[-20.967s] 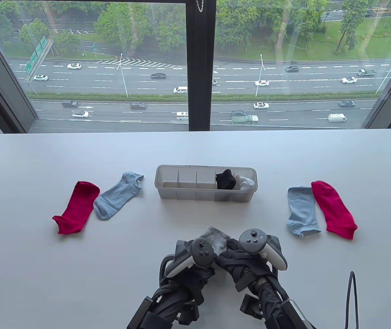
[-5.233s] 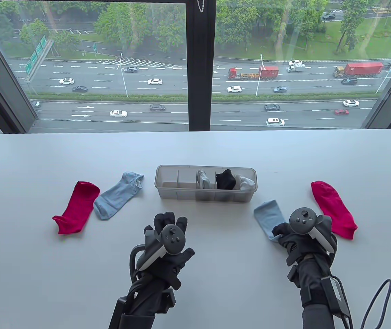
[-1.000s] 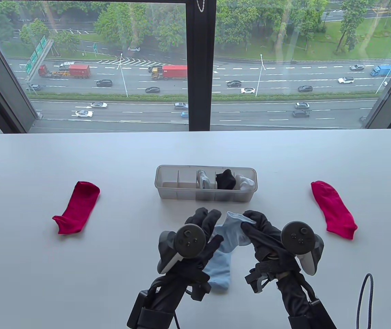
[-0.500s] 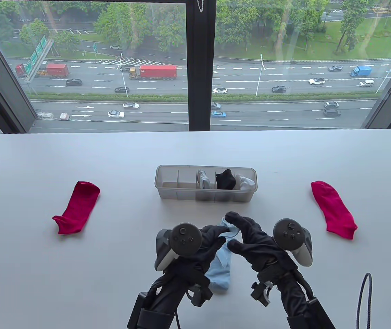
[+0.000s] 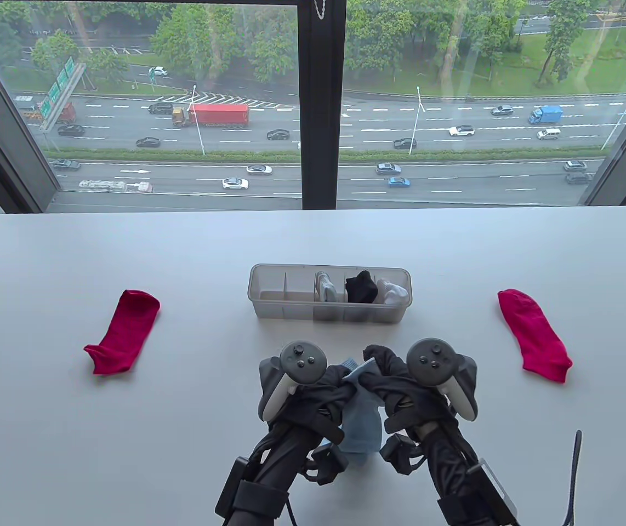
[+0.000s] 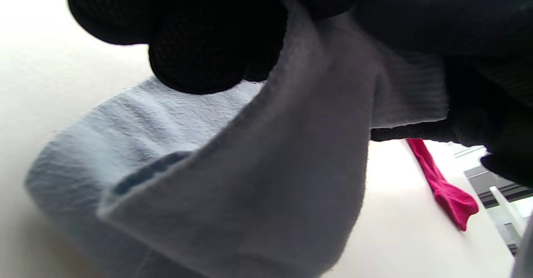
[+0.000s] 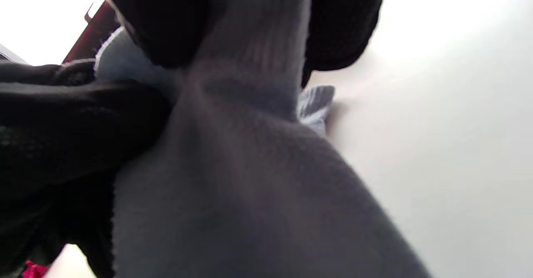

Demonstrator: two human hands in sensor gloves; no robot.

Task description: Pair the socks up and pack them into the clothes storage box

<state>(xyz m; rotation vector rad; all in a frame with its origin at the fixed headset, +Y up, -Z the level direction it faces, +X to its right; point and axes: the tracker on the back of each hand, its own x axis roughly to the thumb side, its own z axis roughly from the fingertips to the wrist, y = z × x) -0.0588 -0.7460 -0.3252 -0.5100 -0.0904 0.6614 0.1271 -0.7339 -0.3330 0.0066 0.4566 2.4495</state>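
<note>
Two light blue socks (image 5: 362,424) lie stacked near the table's front, between my hands. My left hand (image 5: 339,384) and right hand (image 5: 377,366) both pinch their cuff end, fingers curled into the fabric. In the left wrist view the blue socks (image 6: 250,178) hang under my fingers (image 6: 200,45), cuff raised, toe on the table. The right wrist view shows the blue sock (image 7: 250,178) gripped by my fingers (image 7: 166,24). The clear storage box (image 5: 254,298) stands behind, holding grey-white socks (image 5: 325,287), black socks (image 5: 360,286) and white socks (image 5: 393,292).
One red sock (image 5: 124,331) lies flat at the left, another red sock (image 5: 535,334) at the right, also in the left wrist view as a red sock (image 6: 447,190). The box's two left compartments hold nothing. A dark cable (image 5: 573,476) loops at the front right.
Both hands have drawn together and toward the table's front. Their fingers have closed on the cuff end of the blue socks, which now bunch up between them.
</note>
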